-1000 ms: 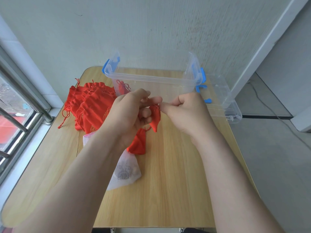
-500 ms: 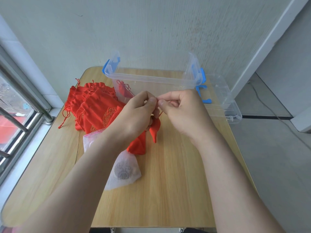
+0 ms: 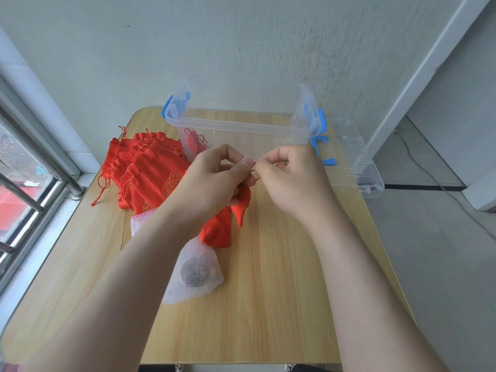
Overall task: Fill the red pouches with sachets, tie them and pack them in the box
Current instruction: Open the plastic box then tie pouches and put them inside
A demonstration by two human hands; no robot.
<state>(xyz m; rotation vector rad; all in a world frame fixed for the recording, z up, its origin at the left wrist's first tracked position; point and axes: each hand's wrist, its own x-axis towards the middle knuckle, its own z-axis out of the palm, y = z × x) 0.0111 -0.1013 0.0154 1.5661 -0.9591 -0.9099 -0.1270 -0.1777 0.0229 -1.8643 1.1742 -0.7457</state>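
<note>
Two bare forearms, mine, reach forward over a pale wooden counter (image 3: 268,304). Nearest to me on it, just left of centre, lies a white mesh sachet (image 3: 196,272) with a dark filling showing through, kept within easy reach for a pouch to come. Touching its far edge is a flat red pouch (image 3: 217,233), which looks not yet filled. Above these my hands meet in mid-air. My left hand (image 3: 214,181) is curled round the neck of a small red pouch (image 3: 243,208), which hangs free below the fingers so that its weight keeps the mouth gathered. My right hand (image 3: 292,181) pinches the thin red drawstring (image 3: 255,171) between thumb and fingertip, close against the left thumb. I judge I am working the knot, so this pouch is being tied and is not yet packed. Further off to the left, a pile of red pouches (image 3: 150,167) with gold embroidery sits by the window (image 3: 24,183), as stock. Beyond my hands stands the clear plastic box (image 3: 241,124) with blue clips, open toward me. One tied pouch (image 3: 194,143) rests in its left corner. Its lid (image 3: 359,167) lies to the right, out of the way. Behind everything is a pale wall (image 3: 241,49).
</note>
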